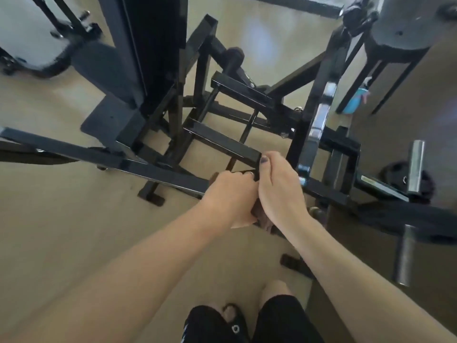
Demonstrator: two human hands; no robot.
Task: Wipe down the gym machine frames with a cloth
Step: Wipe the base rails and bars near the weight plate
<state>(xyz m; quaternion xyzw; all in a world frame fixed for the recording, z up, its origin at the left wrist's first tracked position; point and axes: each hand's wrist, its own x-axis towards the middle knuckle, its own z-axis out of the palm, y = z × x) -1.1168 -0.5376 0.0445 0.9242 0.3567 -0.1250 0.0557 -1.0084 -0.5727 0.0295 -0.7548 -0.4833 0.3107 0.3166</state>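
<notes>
Cloth (265, 222), brown and bunched, gripped by left hand (231, 196) and right hand (277, 191) against black frame (222, 142).

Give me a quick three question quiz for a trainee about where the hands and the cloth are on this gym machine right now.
1. True or false: both hands are on the same part of the black frame.
2. Which hand has its thumb laid on the end of a square bar: A) left hand B) right hand?
3. Where does the brown cloth show?

Key
1. True: they meet side by side where the bars join.
2. B.
3. Under and between the two hands; most of it is hidden, so which hand grips it cannot be told.
</notes>
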